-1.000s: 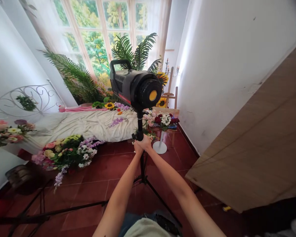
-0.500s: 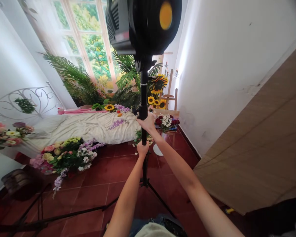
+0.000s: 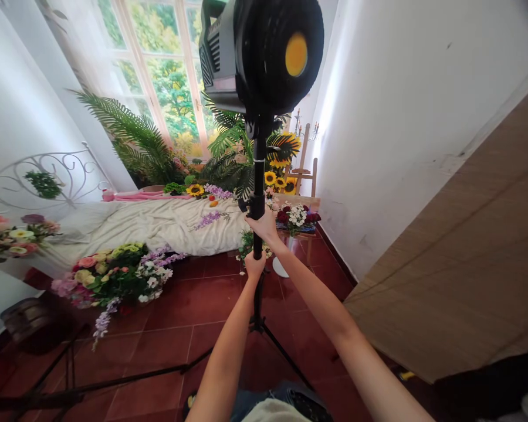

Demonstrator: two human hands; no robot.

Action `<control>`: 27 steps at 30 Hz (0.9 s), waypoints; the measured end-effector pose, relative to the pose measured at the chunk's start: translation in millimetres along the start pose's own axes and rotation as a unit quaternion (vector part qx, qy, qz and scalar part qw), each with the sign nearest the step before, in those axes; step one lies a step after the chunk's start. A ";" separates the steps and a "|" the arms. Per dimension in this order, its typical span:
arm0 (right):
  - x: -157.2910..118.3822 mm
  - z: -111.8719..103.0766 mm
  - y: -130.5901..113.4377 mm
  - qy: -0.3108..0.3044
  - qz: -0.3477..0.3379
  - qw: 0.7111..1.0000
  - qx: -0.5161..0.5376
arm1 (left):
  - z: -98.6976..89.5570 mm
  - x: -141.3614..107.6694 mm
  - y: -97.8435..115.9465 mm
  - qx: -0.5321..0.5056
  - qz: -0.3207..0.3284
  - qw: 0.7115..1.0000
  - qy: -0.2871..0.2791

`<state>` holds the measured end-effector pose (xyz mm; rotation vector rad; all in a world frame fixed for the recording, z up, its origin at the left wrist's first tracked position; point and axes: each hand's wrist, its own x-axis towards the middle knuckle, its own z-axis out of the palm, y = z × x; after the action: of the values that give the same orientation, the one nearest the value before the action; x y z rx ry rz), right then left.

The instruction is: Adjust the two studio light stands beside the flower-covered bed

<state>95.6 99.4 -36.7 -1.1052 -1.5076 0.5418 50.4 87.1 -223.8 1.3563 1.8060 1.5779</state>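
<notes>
Mid-frame, the left hand (image 3: 255, 266) and right hand (image 3: 264, 226) clasp the stand (image 3: 259, 180), whose bulky lamp (image 3: 264, 64), upper centre, could, I'd say, tip it over if either grip slackens.

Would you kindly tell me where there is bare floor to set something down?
Red floor tile lies bare between the large bouquet and the light stand, in front of the bed. Behind the stand is crowded with sunflowers and palm fronds.

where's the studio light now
In the head view, the studio light is at top centre, atop the black stand above the right hand, the window behind it on the left.
</notes>
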 end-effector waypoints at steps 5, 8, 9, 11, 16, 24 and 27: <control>-15.9 4.7 18.5 -0.024 0.029 0.999 -0.021 | -2.9 0.5 -0.9 -0.026 -0.008 1.000 -0.011; -21.0 6.8 26.3 -0.034 0.038 0.998 -0.037 | -2.7 0.6 -2.1 -0.038 -0.001 0.999 -0.014; -21.5 7.3 27.8 -0.035 0.038 0.998 -0.041 | -2.2 0.7 -2.2 -0.038 0.000 0.999 -0.012; -20.9 7.6 28.9 -0.042 0.037 0.997 -0.050 | -1.0 0.9 -1.5 -0.035 -0.001 0.999 -0.007; -15.6 -2.4 24.9 -0.090 0.013 0.993 -0.070 | 1.8 1.1 4.2 -0.025 -0.019 0.999 0.005; -68.9 -64.1 87.8 -0.248 0.006 0.969 -0.009 | 2.5 -1.5 7.7 -0.051 -0.009 0.999 -0.011; -110.7 -75.5 125.0 -0.276 0.036 0.958 -0.066 | 2.8 -2.7 9.7 -0.046 -0.018 0.999 0.005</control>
<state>200.8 43.3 -175.8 -1.1730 -2.0124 0.8604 57.8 85.4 -216.7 1.2688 1.7322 1.6303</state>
